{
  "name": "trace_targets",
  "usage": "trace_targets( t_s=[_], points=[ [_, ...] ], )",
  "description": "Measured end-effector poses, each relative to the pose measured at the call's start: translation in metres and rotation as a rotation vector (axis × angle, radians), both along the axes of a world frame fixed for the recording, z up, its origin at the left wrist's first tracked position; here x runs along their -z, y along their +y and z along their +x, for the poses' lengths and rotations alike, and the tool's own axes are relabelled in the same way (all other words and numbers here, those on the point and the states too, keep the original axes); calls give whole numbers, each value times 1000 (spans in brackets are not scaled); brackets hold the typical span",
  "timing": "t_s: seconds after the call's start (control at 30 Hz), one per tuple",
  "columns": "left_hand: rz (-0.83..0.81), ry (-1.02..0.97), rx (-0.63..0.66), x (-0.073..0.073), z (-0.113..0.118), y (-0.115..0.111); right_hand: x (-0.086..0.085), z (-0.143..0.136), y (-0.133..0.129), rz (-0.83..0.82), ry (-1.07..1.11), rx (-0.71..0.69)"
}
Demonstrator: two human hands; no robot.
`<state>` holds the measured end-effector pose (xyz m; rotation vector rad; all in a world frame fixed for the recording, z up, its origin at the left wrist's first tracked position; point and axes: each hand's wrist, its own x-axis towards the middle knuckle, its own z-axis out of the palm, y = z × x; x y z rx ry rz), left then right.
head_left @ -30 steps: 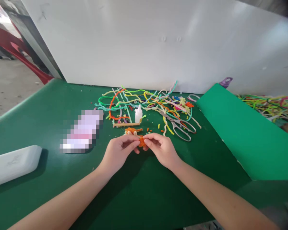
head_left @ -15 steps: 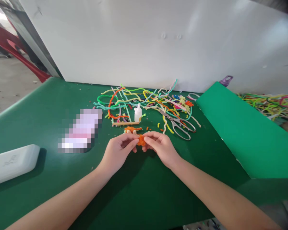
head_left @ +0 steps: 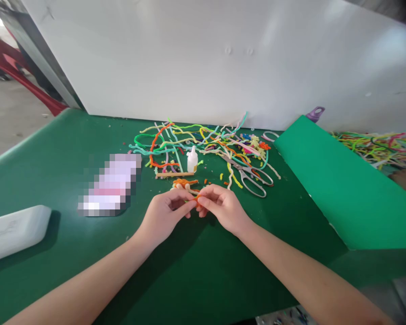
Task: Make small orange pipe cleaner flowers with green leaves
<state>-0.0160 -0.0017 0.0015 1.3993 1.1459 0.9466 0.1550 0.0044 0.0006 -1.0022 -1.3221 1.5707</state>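
A small orange fuzzy piece (head_left: 198, 199) is pinched between both hands near the middle of the view, mostly covered by fingertips. My left hand (head_left: 171, 212) grips it from the left with thumb and forefinger. From the right, my right hand (head_left: 220, 205) pinches the same piece. Just beyond the left fingers lies an orange and cream bundle (head_left: 184, 183). Behind that are a wooden stick (head_left: 175, 174) and a small white bottle (head_left: 192, 160) standing upright.
Colourful fuzzy stems (head_left: 203, 135) lie tangled behind the bottle. Scissors (head_left: 248, 174) rest at their right. A phone (head_left: 111, 183) and a white case (head_left: 18, 230) lie left. A green board (head_left: 348, 189) stands right, before more stems (head_left: 368, 149). A white panel (head_left: 206, 58) closes the back.
The orange piece shows less between the fingertips, and my hands have come slightly closer together. The whole view has shifted a little.
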Motion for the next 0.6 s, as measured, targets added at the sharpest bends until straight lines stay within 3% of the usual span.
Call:
trace_targets(
  t_s=[0.3,0.6],
  points=[
    [0,75,23,-1,2,-1,1,1,3,-37,16,-54],
    [16,-76,-4,-3,0,-2,-5,2,3,-76,11,59]
  ],
)
